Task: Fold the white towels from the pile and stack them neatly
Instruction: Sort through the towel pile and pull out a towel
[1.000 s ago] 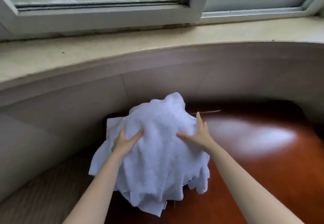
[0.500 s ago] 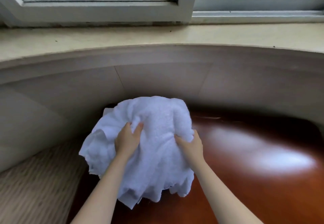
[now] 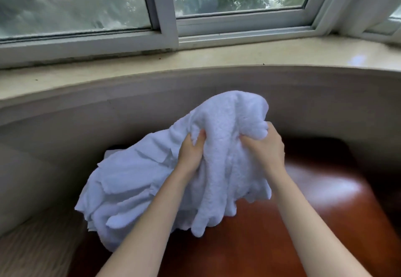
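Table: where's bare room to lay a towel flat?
Free: the brown table right of the towel pile, out to its far right edge, and the strip between the forearms. Crowded: the left side, under the pile. Left hand and right hand grip a towel.

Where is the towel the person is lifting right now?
In the head view it sits centre frame, the top towel gripped by the left hand and right hand, raised above the pile on the brown table.

Two bare forearms reach in from the bottom edge, without sleeves, watch, bracelet or rings. The slender left hand (image 3: 191,154) and slender right hand (image 3: 268,148) have short, plain, unpainted fingernails where visible.
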`<control>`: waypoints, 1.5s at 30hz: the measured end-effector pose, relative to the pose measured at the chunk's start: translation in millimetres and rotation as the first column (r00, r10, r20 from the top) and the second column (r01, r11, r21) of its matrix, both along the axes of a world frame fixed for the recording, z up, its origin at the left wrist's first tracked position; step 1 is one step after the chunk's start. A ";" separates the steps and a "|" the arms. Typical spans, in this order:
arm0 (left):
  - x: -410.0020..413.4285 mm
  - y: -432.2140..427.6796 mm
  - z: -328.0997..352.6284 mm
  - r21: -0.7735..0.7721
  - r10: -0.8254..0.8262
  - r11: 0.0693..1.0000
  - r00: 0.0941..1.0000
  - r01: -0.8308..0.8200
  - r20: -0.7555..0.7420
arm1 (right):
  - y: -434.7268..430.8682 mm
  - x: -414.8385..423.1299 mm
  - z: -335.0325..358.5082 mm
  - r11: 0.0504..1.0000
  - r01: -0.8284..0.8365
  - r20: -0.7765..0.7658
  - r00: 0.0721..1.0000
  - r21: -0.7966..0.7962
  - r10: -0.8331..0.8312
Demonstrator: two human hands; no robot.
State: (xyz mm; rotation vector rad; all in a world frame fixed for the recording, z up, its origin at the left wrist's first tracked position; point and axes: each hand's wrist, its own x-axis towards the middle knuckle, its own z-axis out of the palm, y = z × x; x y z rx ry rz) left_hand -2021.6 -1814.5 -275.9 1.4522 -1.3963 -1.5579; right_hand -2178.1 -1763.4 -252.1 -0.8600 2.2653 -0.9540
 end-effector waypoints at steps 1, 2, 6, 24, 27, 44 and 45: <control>-13.6 4.3 -3.1 0.026 -0.022 0.999 0.999 0.023 -0.034 | 5.4 -13.0 -0.3 1.000 0.023 -0.029 0.999 0.019 -0.023; -26.6 8.5 -7.2 0.045 -0.041 0.998 0.997 0.044 -0.060 | 10.0 -26.0 -2.5 0.998 0.044 -0.059 0.997 0.041 -0.042; -66.3 21.8 -45.5 0.117 -0.186 0.974 0.981 0.192 -0.059 | 29.0 -70.4 -34.6 0.979 0.146 -0.159 0.980 0.140 -0.123; -34.5 52.6 -199.5 0.493 -0.204 0.866 0.959 0.084 0.195 | 77.3 -88.1 -267.2 0.854 -0.229 0.168 0.971 0.468 0.169; 6.6 42.5 -144.8 0.394 -0.169 0.910 0.983 0.125 0.078 | 48.6 -38.2 -249.7 0.859 -0.349 0.260 0.929 0.375 0.264; 317.2 -38.0 -177.3 0.504 0.300 0.749 0.898 -0.431 0.321 | -77.8 170.5 -212.8 0.915 -0.293 0.793 0.607 0.278 -0.047; 319.4 -35.1 -186.3 0.523 0.334 0.734 0.901 -0.433 0.277 | -77.5 173.4 -215.8 0.918 -0.298 0.797 0.603 0.262 -0.032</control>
